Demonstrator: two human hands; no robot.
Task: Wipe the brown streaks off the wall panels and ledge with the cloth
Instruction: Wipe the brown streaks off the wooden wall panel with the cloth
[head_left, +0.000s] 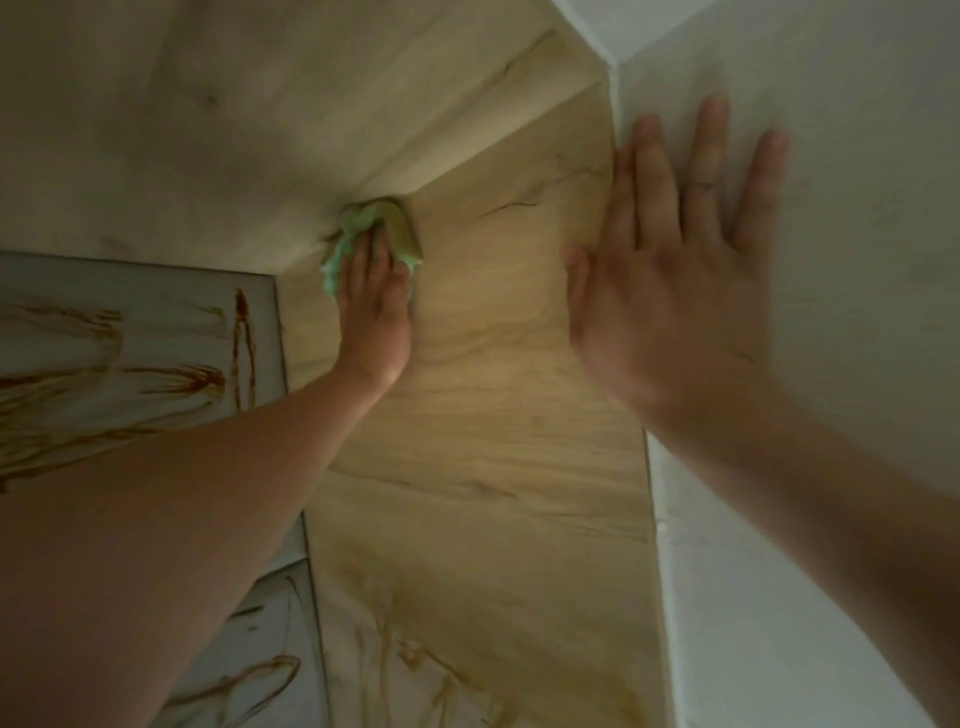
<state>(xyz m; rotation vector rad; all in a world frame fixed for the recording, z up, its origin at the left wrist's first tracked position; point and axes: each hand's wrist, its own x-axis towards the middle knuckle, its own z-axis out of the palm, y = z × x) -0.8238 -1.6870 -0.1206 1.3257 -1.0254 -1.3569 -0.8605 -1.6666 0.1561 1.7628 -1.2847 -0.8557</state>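
- The room corner is clad in pale wood: one wood panel (493, 364) runs up the middle and meets a second wood face (234, 104) above it at an angled seam.
- To the right stands a white wall (857, 208), its edge butting the wood panel.
- At the left are two grey panels, an upper one (78, 291) and a lower one (280, 613), set one over the other beside the wood.
- Brown streaks (197, 379) cross both grey panels in many loops and lines; fainter brownish smears show low on the wood panel. The picture is soft, so an exact count of the streaks is not possible.
- One cloth (353, 228), green with a tan-stained part, is bunched right at the seam where the two wood faces meet.
- Two bare hands are in view.
- The left hand (376, 306) lies over the cloth with fingers nearly straight, pressing it against the wood; cloth shows on both sides of the fingers.
- The right hand (670, 270) is spread wide and flat, holding nothing, its palm and fingers (706, 156) against the white wall just beside the wood's edge.
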